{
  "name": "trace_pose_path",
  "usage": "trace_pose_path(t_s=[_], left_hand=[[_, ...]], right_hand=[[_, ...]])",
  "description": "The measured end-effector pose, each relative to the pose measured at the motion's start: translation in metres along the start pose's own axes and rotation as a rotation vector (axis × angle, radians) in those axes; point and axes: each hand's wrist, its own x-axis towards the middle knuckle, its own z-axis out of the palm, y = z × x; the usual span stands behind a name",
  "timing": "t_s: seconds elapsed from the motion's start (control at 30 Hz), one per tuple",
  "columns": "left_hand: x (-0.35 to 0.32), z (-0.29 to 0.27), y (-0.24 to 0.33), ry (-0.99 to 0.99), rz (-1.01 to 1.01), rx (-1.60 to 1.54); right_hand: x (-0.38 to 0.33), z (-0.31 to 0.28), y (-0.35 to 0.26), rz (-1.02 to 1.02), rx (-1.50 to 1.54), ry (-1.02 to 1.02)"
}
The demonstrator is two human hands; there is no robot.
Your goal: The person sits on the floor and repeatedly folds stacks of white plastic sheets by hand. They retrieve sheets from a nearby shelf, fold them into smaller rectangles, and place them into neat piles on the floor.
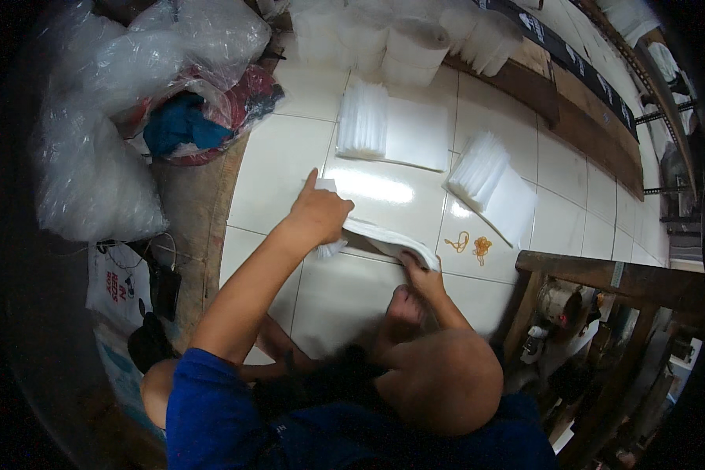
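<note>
A bent stack of thin white sheets (392,241) spans the gap between my two hands, just above the tiled floor. My left hand (318,215) is closed on its left end, the index finger stretched out away from me. White edges of the sheets show on both sides of that hand. My right hand (421,272) grips the right end, thumb on top. Beyond them lie two more white sheet stacks, a far one (395,129) and a right one (493,188), each partly folded over. Loose yellow rubber bands (481,249) rest right of my right hand.
Rolled bundles of translucent sheets (415,47) stand at the back beside a wooden plank (580,117). Large clear plastic bags (94,133), one with blue and red cloth, fill the left. A cluttered wooden rack (603,272) stands close on the right.
</note>
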Motion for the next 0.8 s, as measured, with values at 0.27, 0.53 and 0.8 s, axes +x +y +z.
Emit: trace_pose_path(t_s=[0.27, 0.53, 0.8], left_hand=[[-0.001, 0.011, -0.022, -0.075, 0.040, -0.179], [-0.056, -0.007, -0.106, -0.383, -0.242, -0.992], [-0.065, 0.057, -0.224, -0.432, -0.543, -1.574]], right_hand=[[0.013, -0.011, -0.018, -0.169, -0.072, -0.065], [0.135, 0.000, -0.158, -0.351, -0.462, -0.492], [0.277, 0.117, -0.179, -0.154, -0.662, -0.827]])
